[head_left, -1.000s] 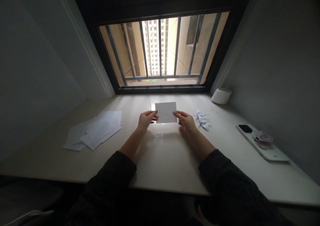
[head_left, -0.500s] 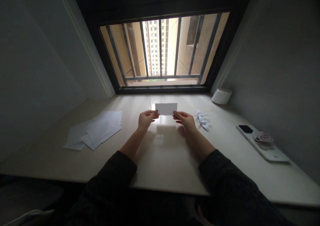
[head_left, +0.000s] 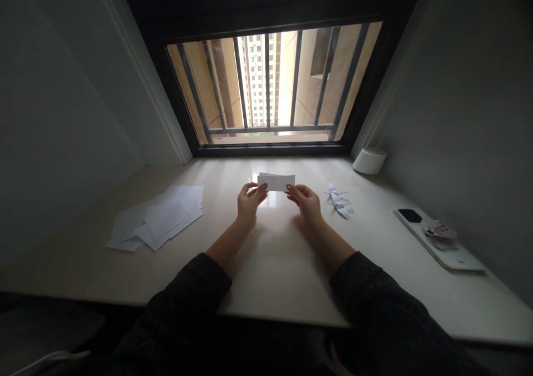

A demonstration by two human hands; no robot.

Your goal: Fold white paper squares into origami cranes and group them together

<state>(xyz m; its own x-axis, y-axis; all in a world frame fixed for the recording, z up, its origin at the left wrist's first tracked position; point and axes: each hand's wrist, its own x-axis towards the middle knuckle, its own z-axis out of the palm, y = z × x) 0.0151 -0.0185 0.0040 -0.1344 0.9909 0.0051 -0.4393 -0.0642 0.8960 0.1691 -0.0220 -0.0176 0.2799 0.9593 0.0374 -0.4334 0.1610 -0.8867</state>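
Observation:
Held up over the sill is a small white sheet of paper (head_left: 276,183), with a second layer showing behind its top edge as if folded. My left hand (head_left: 249,201) pinches its left end between thumb and fingers. At the opposite end, my right hand (head_left: 306,201) pinches the paper the same way. Just right of that hand lie several small folded paper figures (head_left: 338,201), close together on the white surface. A loose pile of white paper sheets (head_left: 166,214) rests farther off to the left.
The white sill (head_left: 275,276) runs up to a dark-framed window (head_left: 268,149) with bars outside. A white round object (head_left: 369,161) stands at the back right corner. On the right lies a phone (head_left: 437,242) with a round grip on its back. Walls close in both sides.
The paper, a single flat face before, now shows two overlapping layers and a lower front strip. My left hand has turned more upright and shifted slightly right; the right hand barely moved.

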